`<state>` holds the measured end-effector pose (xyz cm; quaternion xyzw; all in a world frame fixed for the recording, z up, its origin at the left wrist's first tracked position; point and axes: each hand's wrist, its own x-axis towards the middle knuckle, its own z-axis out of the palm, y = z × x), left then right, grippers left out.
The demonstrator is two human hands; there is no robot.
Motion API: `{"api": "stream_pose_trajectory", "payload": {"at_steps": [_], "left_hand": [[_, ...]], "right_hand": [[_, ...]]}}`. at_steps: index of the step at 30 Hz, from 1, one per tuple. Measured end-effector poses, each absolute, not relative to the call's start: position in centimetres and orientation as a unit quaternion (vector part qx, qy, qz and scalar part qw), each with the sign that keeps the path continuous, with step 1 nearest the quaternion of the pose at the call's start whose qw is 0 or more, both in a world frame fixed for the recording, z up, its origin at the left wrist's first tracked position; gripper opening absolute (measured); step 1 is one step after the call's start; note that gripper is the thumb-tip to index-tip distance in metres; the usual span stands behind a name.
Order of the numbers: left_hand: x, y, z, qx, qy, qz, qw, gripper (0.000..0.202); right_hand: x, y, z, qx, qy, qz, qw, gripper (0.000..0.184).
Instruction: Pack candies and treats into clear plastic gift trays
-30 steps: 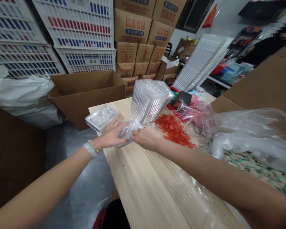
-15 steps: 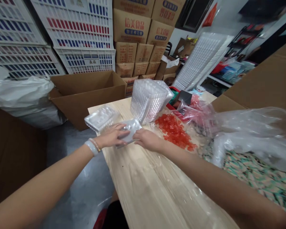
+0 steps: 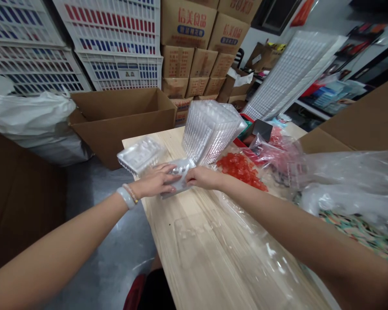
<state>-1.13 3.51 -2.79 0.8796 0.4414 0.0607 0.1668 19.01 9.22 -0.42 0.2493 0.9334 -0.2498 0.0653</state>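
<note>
A clear plastic tray lies on the wooden table in front of me. Across its left part rests my left hand, fingers stretched out and slightly spread. At the tray's right edge, my right hand is closed with curled fingers gripping the rim; its fingertips are partly hidden. Just beyond that hand stands a tall stack of clear trays. A smaller pile of clear trays sits at the table's left corner. Red translucent small packets are heaped right of my right hand.
Clear plastic film runs along the right of the wooden table. Further right are a plastic bag and many green-and-beige small pieces. An open cardboard box stands behind the table, a white sack at left.
My right hand has curled more tightly at the tray's edge. My left hand stays flat on the tray. The whole view has shifted slightly.
</note>
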Motion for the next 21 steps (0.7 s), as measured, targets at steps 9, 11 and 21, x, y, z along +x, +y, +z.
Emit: {"api": "stream_pose_trajectory", "payload": {"at_steps": [9,11,21], "left_hand": [[-1.1,3.5,-2.6,0.878,0.441,0.058,0.177,0.049],[-1.1,3.5,-2.6,0.878,0.442,0.059,0.176,0.049],[-1.1,3.4,-2.8,0.875,0.444,0.072,0.179,0.050]], "right_hand": [[19.1,9.6,-0.4,0.251,0.930,-0.257,0.079,0.013],[19.0,9.5,-0.2,0.251,0.933,-0.244,0.088,0.013],[18.7,8.8,1.1,0.200,0.960,-0.145,0.130,0.017]]}}
